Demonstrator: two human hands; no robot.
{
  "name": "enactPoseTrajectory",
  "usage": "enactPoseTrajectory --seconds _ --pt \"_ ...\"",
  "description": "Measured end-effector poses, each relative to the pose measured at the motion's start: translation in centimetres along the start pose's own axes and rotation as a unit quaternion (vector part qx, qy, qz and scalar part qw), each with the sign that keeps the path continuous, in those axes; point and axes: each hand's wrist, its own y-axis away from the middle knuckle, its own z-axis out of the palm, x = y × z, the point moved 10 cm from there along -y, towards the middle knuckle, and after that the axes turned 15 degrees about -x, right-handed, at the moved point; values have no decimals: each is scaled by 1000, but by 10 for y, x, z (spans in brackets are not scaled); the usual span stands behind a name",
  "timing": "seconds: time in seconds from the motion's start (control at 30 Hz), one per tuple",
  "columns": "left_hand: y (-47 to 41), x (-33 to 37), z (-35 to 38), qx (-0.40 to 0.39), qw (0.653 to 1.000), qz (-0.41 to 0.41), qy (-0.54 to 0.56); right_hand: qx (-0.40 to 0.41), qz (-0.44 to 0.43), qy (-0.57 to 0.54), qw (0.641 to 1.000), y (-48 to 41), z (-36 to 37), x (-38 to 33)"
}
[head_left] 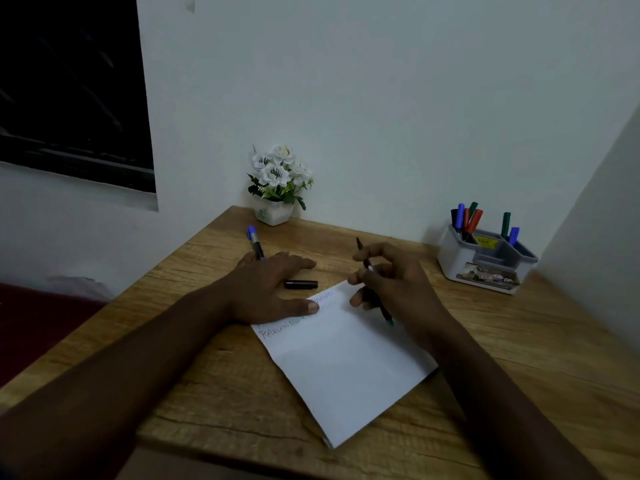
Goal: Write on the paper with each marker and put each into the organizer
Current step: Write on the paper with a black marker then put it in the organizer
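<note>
Marker (383, 310), dark-barrelled and uncapped, gripped in the right hand (391, 278) at centre right of the frame. The fingers and thumb curl round the barrel, and the tip slants down toward the lower right over the right edge of the paper (346, 358). Whether the tip touches the sheet cannot be told. The left hand (266, 289), centre left, lies flat with fingers spread on the tabletop (207, 358) and holds nothing. Its thumb presses the paper's upper left edge, beside lines of handwriting. A black cap (300, 284) lies on the wood just beside the left fingers. A blue-capped marker (255, 242) lies partly behind that hand. At right, against the wall, the grey organizer (485, 268) holds upright markers (465, 220) in blue, red, green and black. A potted white flower arrangement (275, 188) stands at upper centre.
</note>
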Motion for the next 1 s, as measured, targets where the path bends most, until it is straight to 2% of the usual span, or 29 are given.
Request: enactPoseTrajectory --seconds 0.07,0.13,0.23,0.33,0.47,0.6,0.8,0.9,1.0 --pt "-1 -2 -1 5 1000 0 -1 -9 31 -132 991 -1 4 12" --pt "-3 -5 0 1 1000 0 2 -33 47 -252 966 -3 12 21" --pt "-4 -9 1 0 1000 -5 10 -72 53 -334 938 -3 20 25" --pt "-4 -8 0 -4 1000 -5 10 -66 43 -275 958 -3 20 26" --pt "-3 -7 1 -10 1000 -2 7 -4 21 -48 999 1 11 17" --pt "-3 -7 1 -12 1000 4 15 -10 6 -59 998 1 15 15" --pt "-1 -3 0 -20 1000 -4 15 -28 59 -45 997 -3 15 22" --pt "-1 -4 0 -22 1000 -4 20 -16 53 7 998 -8 17 20" --pt "0 -4 0 -16 1000 -4 22 24 34 140 989 -13 14 14"
